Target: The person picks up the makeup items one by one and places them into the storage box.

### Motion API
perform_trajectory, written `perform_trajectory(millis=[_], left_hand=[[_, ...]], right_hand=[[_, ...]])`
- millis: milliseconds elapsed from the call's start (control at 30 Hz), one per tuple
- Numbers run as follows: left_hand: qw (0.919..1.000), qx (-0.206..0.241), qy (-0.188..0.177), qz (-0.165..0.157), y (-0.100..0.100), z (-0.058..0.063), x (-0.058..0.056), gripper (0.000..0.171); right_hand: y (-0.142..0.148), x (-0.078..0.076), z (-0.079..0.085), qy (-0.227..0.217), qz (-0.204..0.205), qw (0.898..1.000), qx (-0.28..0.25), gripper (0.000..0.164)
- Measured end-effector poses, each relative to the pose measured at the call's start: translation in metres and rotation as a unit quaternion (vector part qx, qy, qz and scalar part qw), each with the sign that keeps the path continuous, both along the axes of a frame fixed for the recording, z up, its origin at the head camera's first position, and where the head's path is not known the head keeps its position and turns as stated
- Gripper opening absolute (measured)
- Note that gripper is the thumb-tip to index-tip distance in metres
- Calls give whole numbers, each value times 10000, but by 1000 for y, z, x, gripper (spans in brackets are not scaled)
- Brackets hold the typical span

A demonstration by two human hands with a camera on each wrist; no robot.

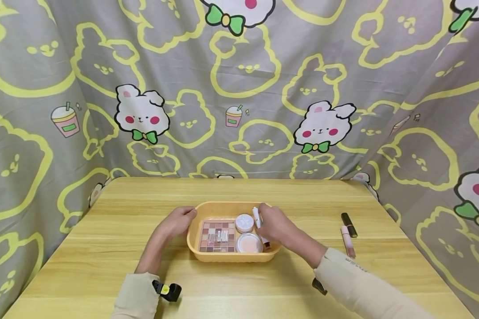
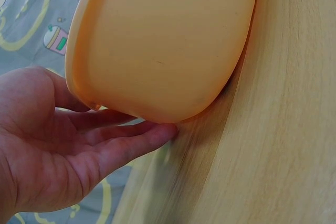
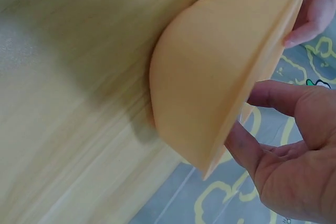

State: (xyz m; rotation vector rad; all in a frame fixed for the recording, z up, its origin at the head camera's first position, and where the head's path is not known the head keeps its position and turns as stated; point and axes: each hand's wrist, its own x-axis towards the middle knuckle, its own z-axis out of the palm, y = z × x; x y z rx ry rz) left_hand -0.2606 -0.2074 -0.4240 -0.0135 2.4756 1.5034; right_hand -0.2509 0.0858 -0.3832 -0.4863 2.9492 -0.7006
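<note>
Orange tray (image 1: 231, 257) is seen at six o'clock in the head view, its nine o'clock end gripped by the left hand (image 1: 177, 221); in the left wrist view more of the fingers (image 2: 134, 142) is shown, laid along the outer wall. Its contents are shown by the head view alone: a palette (image 1: 217, 236) at nine o'clock, a white round case (image 1: 245, 223) at one, a pale round case (image 1: 249, 244) at four, and a slim tube (image 1: 257, 217) at three, partly covered by the right hand (image 1: 278, 226). In the right wrist view that hand is reached over the rim; its fingertips are hidden, so whether anything is gripped cannot be told. The wood-grained table (image 1: 191, 283) is enclosed by a grey curtain (image 1: 259, 113) printed with yellow outlines. Counted are one tray, one palette, two round cases and three tubes, of which a pink tube (image 1: 347, 241) and a black tube (image 1: 349, 225) are left on the table at three o'clock.
</note>
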Motion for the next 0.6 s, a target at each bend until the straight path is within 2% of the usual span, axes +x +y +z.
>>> perform_trajectory(millis=[100,333,600], left_hand=[[10000,-25,29,-2,0,0,0,50],[10000,-69,58,-1,1,3,0,50],[10000,-7,61,-72,1,4,2,49]], right_hand=[[-1,0,-4,24,63,10000,18,25],[-3,1,-10,78,225,9992,308,32],[-3,4,-11,162,210,9981,559,36]])
